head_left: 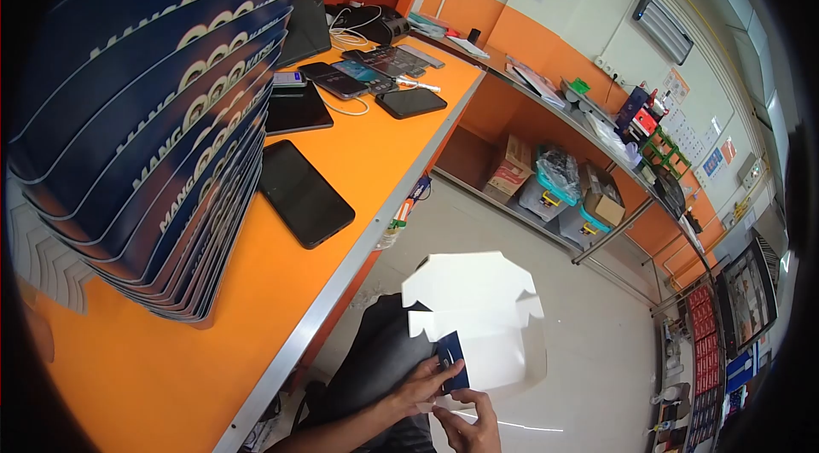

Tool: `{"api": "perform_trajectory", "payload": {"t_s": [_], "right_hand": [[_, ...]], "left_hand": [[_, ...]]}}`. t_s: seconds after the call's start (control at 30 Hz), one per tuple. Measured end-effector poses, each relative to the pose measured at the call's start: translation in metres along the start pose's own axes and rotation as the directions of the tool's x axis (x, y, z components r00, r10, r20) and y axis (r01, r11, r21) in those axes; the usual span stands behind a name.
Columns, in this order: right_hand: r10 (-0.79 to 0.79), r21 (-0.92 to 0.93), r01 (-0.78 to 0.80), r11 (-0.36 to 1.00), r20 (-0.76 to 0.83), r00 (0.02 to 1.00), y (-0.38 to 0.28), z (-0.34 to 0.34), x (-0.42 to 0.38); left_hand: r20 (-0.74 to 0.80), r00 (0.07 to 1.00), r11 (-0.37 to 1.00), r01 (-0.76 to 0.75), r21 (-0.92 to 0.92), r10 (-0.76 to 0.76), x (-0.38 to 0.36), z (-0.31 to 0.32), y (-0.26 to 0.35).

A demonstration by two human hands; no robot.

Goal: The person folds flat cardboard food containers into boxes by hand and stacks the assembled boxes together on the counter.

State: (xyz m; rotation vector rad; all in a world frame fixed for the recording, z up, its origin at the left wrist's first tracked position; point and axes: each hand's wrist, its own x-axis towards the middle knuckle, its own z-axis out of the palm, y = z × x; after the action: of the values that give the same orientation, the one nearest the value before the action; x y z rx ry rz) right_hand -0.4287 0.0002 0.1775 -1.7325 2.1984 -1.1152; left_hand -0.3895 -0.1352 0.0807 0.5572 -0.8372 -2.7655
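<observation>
A partly folded carton box (503,329), white inside with a dark blue printed outer side, rests over my lap. My left hand (421,383) grips it near a blue flap (452,359), the thumb lying across that flap. Close below, my right hand (474,429) has its fingers bent in a pinch at the carton's near corner. Some fingertips are hidden behind the cardboard. To the left, a tall nested stack of dark blue printed cartons (171,137) stands on the orange table (256,351).
A large black phone (305,194) lies by the stack. Farther back are several phones, a black tablet (299,109) and white cables (345,37). The table's metal edge (320,316) runs beside my legs. Bins (546,195) and cardboard boxes (509,165) sit on a low shelf.
</observation>
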Motion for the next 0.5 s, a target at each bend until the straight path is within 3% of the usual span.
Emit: {"api": "perform_trajectory", "payload": {"t_s": [0.07, 0.13, 0.2, 0.27, 0.3, 0.33, 0.37, 0.4, 0.43, 0.47, 0.5], "right_hand": [[-0.016, -0.129, 0.026, 0.991, 0.077, 0.997, -0.002, -0.006, 0.001], [-0.085, -0.126, 0.095, 0.987, 0.089, 0.992, 0.000, -0.013, 0.000], [-0.155, -0.122, 0.168, 0.978, 0.106, 0.982, 0.001, -0.012, 0.002], [0.061, 0.111, -0.073, 0.991, 0.103, 0.993, 0.000, -0.011, -0.001], [0.065, 0.110, -0.076, 0.991, 0.104, 0.992, 0.004, -0.009, -0.005], [0.235, 0.370, -0.264, 0.891, 0.122, 0.964, 0.010, -0.004, -0.010], [0.385, 0.594, -0.413, 0.691, 0.181, 0.905, 0.008, -0.003, -0.009], [0.389, 0.593, -0.416, 0.690, 0.181, 0.903, 0.007, -0.007, -0.006], [0.163, 0.255, -0.191, 0.948, 0.130, 0.978, 0.007, -0.012, 0.000], [-0.077, -0.124, 0.099, 0.987, 0.173, 0.982, 0.005, -0.016, 0.004], [-0.074, -0.124, 0.096, 0.988, 0.172, 0.982, 0.006, -0.016, 0.003]], "left_hand": [[0.012, 0.999, 0.999, -0.042, -0.026, 0.042, 0.005, -0.002, -0.009], [-0.039, 0.993, 0.987, -0.111, -0.115, 0.107, 0.008, -0.003, -0.014], [-0.068, 0.990, 0.991, -0.127, -0.032, 0.125, 0.014, -0.010, -0.021], [-0.095, 0.986, 0.989, -0.136, 0.050, 0.140, 0.014, -0.011, -0.020], [-0.085, 0.993, 0.997, -0.074, 0.038, 0.077, 0.011, -0.010, -0.015], [-0.078, 0.996, 0.999, -0.042, 0.031, 0.044, 0.008, -0.007, -0.010], [-0.072, 0.997, 1.000, -0.010, 0.025, 0.011, 0.005, -0.004, -0.004], [-0.003, 1.000, 0.996, -0.029, -0.086, 0.028, 0.002, -0.001, 0.000], [0.063, 0.997, 0.980, -0.039, -0.195, 0.053, 0.000, -0.001, 0.002], [0.064, 0.997, 0.980, -0.036, -0.194, 0.049, 0.001, -0.003, 0.001], [0.054, 0.999, 0.991, 0.014, -0.134, -0.007, 0.002, -0.005, 0.001]]}}
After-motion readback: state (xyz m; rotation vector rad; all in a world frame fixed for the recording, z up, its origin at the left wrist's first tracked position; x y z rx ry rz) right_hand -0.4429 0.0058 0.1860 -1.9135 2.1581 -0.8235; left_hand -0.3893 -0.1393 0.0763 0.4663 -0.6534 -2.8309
